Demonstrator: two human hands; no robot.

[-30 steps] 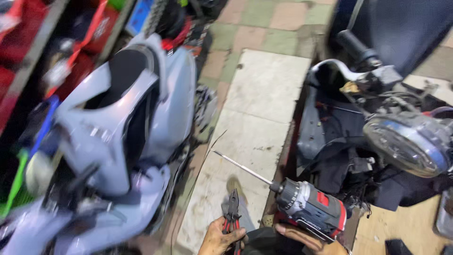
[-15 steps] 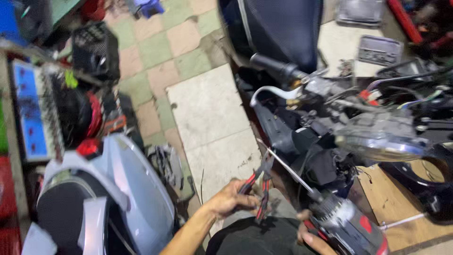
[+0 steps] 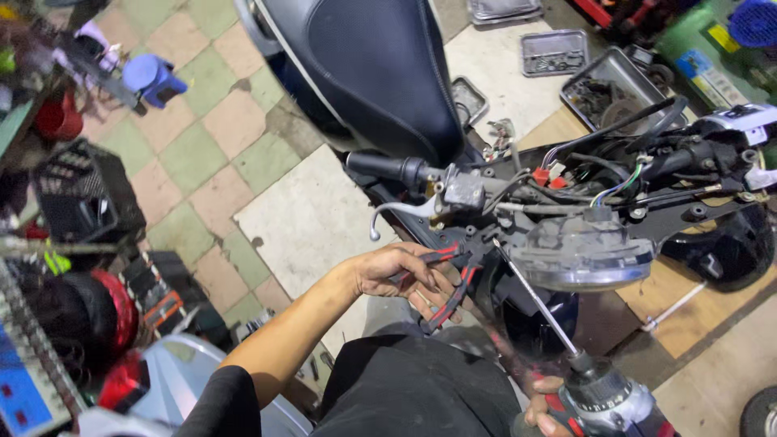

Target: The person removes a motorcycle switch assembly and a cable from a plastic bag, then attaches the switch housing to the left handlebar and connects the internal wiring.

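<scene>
Swung right and up since a second ago, off the grey scooter body panel, now pushed to the lower left corner, and onto the stripped handlebar assembly across the middle and right of the frame. Left hand risen from the bottom edge to centre frame, fingers curled loosely around the red-and-black pliers, handles spread apart. Pliers tipped toward the brake lever, just below it, not touching as far as can be told. Right hand at the bottom edge, mostly cut off, closed around the power drill. Long driver bit angled up-left, tip reaching in just beside the round headlight housing. Judged from this, both tools now brought up to the handlebar work. Metal parts trays at upper right.
</scene>
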